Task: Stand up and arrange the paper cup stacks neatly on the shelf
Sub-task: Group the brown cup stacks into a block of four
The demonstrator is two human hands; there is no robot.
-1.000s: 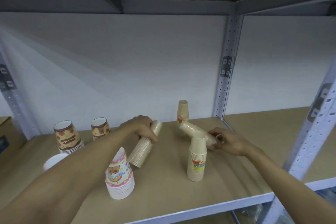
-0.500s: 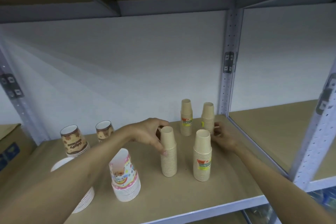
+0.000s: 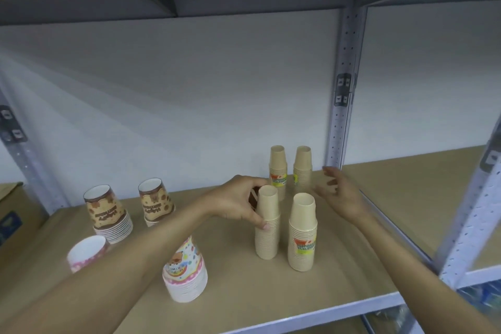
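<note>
Four kraft cup stacks upright; left hand point(image 3: 238, 202) grasps the near-left stack point(image 3: 267, 228), right hand point(image 3: 340, 194) released just right of them.

The brown shelf point(image 3: 339, 266) carries upright tan cup stacks point(image 3: 302, 233) (four) and patterned stacks point(image 3: 108, 214).

- Four upright stacks of plain tan paper cups crowd the right-centre of the brown board shelf point(image 3: 339, 274): front-left stack point(image 3: 267, 228), front-right stack point(image 3: 302, 233), back-left stack point(image 3: 278, 171), back-right stack point(image 3: 302, 168), with only narrow gaps between them.
- The left hand point(image 3: 238, 202) grips the front-left stack, blocking that side.
- The right hand point(image 3: 339, 192) hangs spread between the stacks and the grey perforated metal upright point(image 3: 340, 116).
- The front board right of the stacks lies bare.
- Leftward, the pink dotted cup stack point(image 3: 185, 274) and brown printed cup stacks point(image 3: 108, 211) stand apart; the gaps there seem passable.
</note>
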